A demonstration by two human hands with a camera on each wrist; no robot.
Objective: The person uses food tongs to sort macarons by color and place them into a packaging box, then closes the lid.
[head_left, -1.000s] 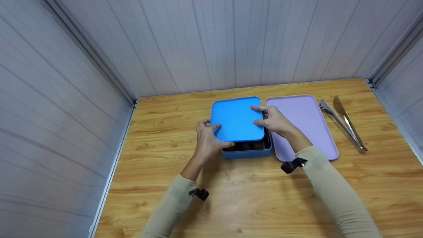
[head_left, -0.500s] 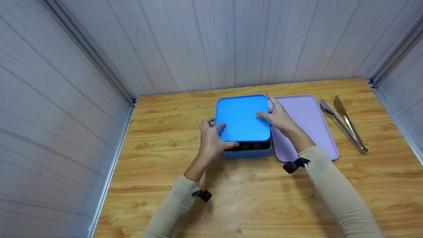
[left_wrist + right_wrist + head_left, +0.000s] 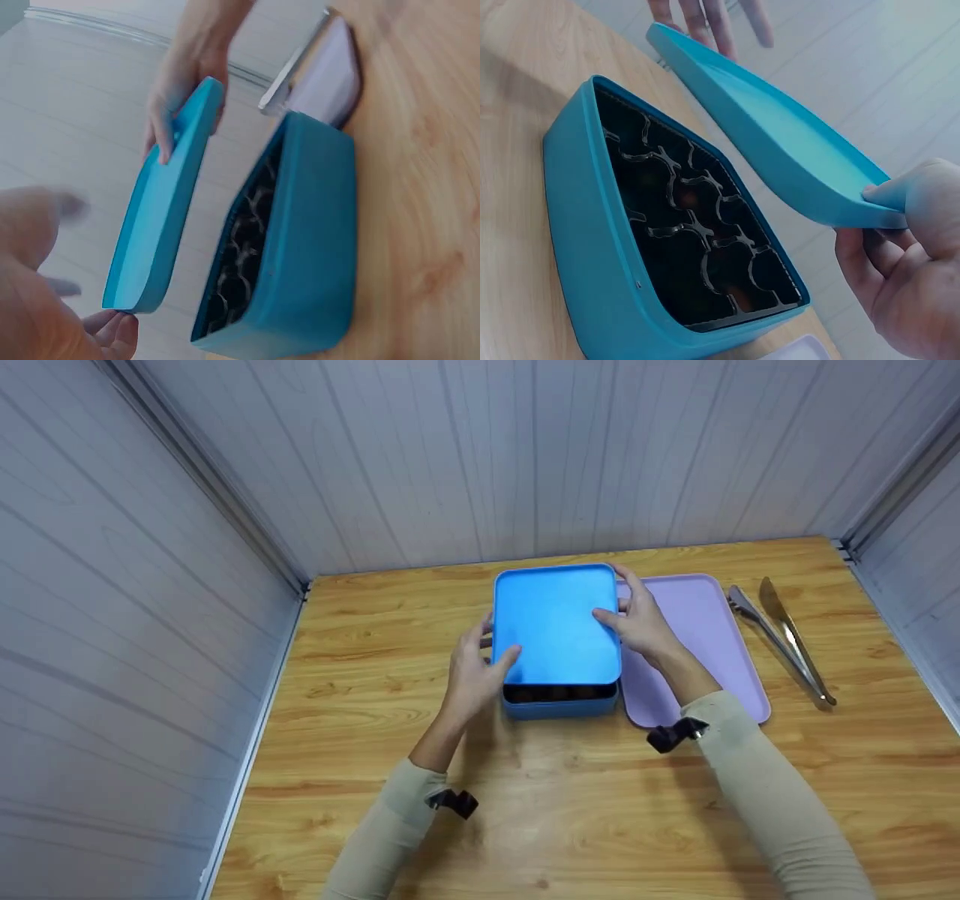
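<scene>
blue lid (image 3: 556,624) hovers tilted above the open blue box (image 3: 561,701) at tabletop centre, pinched at its 9 o'clock edge by the left hand (image 3: 474,675) and at 3 o'clock by the right hand (image 3: 643,624).

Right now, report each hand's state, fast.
Left hand: grips the left edge of the blue lid.
Right hand: grips the lid's right edge, lifted above the blue box.

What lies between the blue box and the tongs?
The purple tray lies between the blue box and the tongs, seen in the head view.
</scene>
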